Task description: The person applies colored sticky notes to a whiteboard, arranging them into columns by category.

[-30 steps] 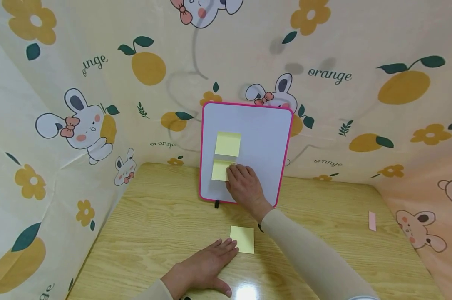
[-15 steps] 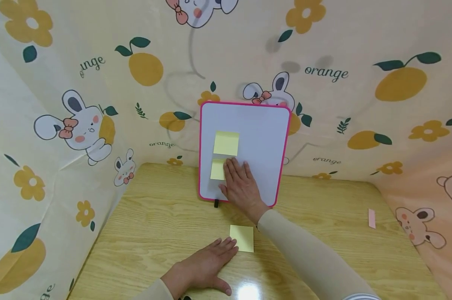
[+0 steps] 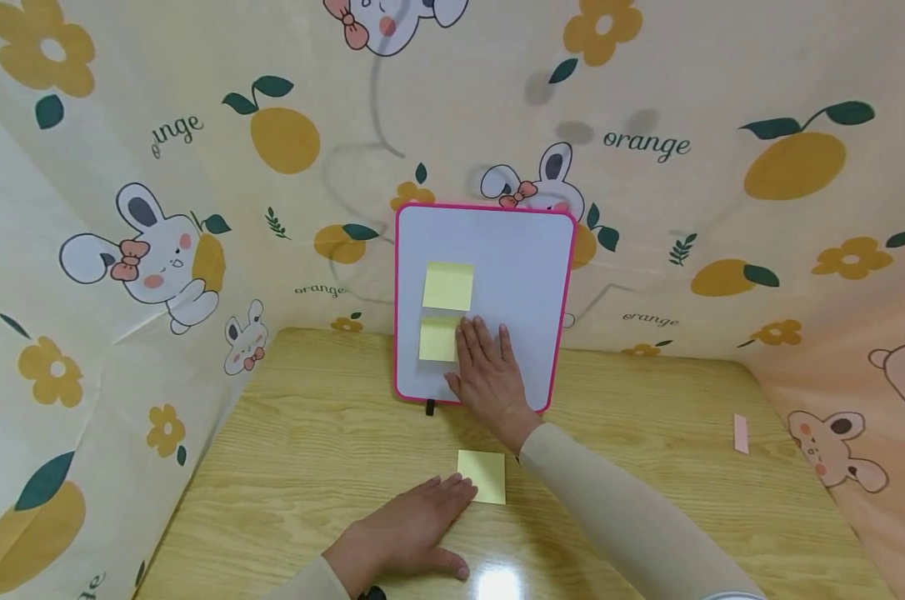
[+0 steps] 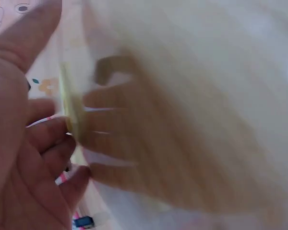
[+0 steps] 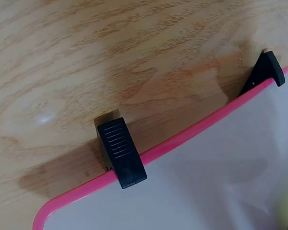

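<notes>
My right hand lies flat on a white whiteboard with a pink frame, fingers straight and slightly spread. Its fingertips overlap the right edge of the lower yellow sticky note. Another sticky note is stuck on the board just above it. Palm down on the table, my left hand has its fingertips on the left edge of a third yellow sticky note. In the left wrist view, the left fingers reach that note's edge. Most of my right hand is outside the right wrist view.
Black clips hold the board's lower edge at the wooden table. A small pink strip lies at the table's right. Behind the board and at both sides hangs a patterned cloth with rabbits and oranges.
The right hand's curled fingers straightened and flattened onto the board beside the lower sticky note, then shifted slightly. My left hand stays at the table note. The head view drifted a little.
</notes>
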`<state>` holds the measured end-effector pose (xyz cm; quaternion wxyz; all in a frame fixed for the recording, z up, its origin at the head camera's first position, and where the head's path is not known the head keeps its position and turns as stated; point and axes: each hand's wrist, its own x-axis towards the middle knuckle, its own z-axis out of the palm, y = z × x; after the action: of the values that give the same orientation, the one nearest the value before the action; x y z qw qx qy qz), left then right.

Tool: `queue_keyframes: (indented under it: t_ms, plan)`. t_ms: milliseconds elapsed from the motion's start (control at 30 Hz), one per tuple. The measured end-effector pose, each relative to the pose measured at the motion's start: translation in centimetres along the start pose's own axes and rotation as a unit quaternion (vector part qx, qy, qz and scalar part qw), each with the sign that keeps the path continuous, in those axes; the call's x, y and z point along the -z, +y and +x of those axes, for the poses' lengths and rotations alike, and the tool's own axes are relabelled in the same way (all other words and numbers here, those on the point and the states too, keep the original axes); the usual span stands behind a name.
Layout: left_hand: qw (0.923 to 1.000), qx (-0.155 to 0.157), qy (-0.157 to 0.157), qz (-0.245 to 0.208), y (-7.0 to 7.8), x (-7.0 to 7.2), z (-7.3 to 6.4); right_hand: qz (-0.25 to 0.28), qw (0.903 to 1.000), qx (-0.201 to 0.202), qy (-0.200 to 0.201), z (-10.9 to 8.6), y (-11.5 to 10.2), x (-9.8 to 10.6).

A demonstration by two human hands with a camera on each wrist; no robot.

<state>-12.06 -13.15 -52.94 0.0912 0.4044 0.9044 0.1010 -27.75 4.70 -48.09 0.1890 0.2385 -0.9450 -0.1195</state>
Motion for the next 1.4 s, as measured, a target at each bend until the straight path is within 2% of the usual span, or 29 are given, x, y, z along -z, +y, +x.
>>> queue_keyframes:
  t_ms: [267, 367, 433, 500, 600, 667, 733, 800, 867, 933, 1033, 1200, 1400]
  plan:
    - [0.9975, -0.005, 0.045, 0.054, 0.3, 0.4, 1.2, -0.003, 0.9995, -0.006, -0.03, -0.1, 0.1, 0.1]
    - [0.9947, -0.014, 0.078, 0.067, 0.2, 0.2, 1.6, 0.001, 0.9994, -0.005, -0.035, -0.1, 0.2, 0.0]
    - [0.9906, -0.013, 0.115, 0.073, -0.1, 0.2, 1.6, 0.002, 0.9993, -0.002, -0.038, -0.1, 0.2, 0.0]
    - [0.9818, -0.005, 0.172, 0.081, -0.8, 0.8, 1.8, 0.002, 0.9993, 0.002, -0.037, -0.1, 0.2, 0.0]
    - [0.9596, 0.03, 0.254, 0.117, -2.7, 3.0, 2.2, -0.006, 0.9995, 0.007, -0.031, -0.1, 0.3, 0.1]
    - [0.9471, 0.058, 0.276, 0.154, -4.3, 5.1, 2.8, -0.011, 0.9995, 0.009, -0.028, -0.1, 0.3, 0.2]
    - [0.945, 0.085, 0.255, 0.187, -5.9, 7.1, 3.5, -0.016, 0.9994, 0.009, -0.031, -0.1, 0.4, 0.2]
    - [0.9486, 0.096, 0.216, 0.21, -7.3, 8.6, 4.5, -0.018, 0.9991, 0.008, -0.037, -0.1, 0.4, 0.3]
    - [0.954, 0.095, 0.18, 0.22, -8.4, 9.5, 5.6, -0.021, 0.9991, 0.007, -0.037, -0.1, 0.4, 0.3]
    - [0.957, 0.09, 0.16, 0.225, -9.2, 10.0, 6.4, -0.024, 0.999, 0.008, -0.037, 0.0, 0.3, 0.2]
    - [0.956, 0.085, 0.145, 0.241, -10.0, 10.5, 7.4, -0.024, 0.9991, 0.008, -0.034, 0.1, 0.2, 0.1]
    - [0.953, 0.094, 0.124, 0.26, -10.3, 11.2, 8.2, -0.024, 0.999, 0.008, -0.038, 0.3, 0.1, 0.2]
    - [0.9554, 0.105, 0.108, 0.254, -10.3, 11.5, 8.8, -0.028, 0.9989, 0.006, -0.037, 0.2, 0.2, 0.1]
